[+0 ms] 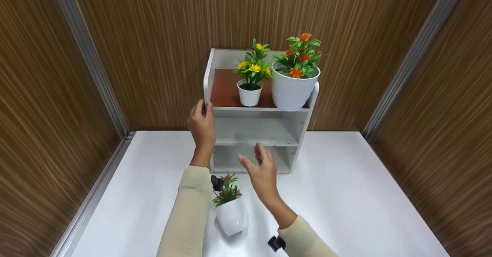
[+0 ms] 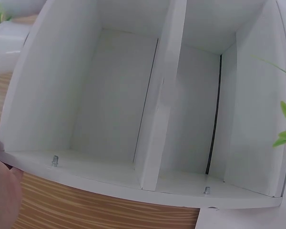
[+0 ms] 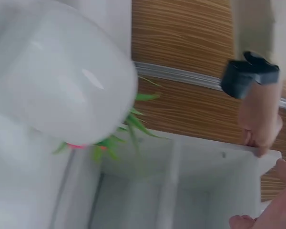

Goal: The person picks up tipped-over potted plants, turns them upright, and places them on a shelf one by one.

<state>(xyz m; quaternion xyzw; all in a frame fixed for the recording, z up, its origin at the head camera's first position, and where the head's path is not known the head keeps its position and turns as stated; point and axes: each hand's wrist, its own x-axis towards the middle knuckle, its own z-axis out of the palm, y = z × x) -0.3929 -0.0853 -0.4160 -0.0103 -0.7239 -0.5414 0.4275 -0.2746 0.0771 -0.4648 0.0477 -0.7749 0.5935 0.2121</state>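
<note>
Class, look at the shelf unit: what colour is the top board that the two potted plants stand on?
Reddish brown top board, unlike the white frame; the head view shows it best.

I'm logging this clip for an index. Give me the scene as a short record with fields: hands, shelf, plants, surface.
left hand: grips the upper left edge of the white shelf unit
right hand: open, in front of the lower shelves, holding nothing
top shelf: small yellow-flowered pot beside large orange-flowered pot
table: white, bearing small white pot with red-flowered plant, between the forearms
backdrop: brown wood-grain walls
</note>
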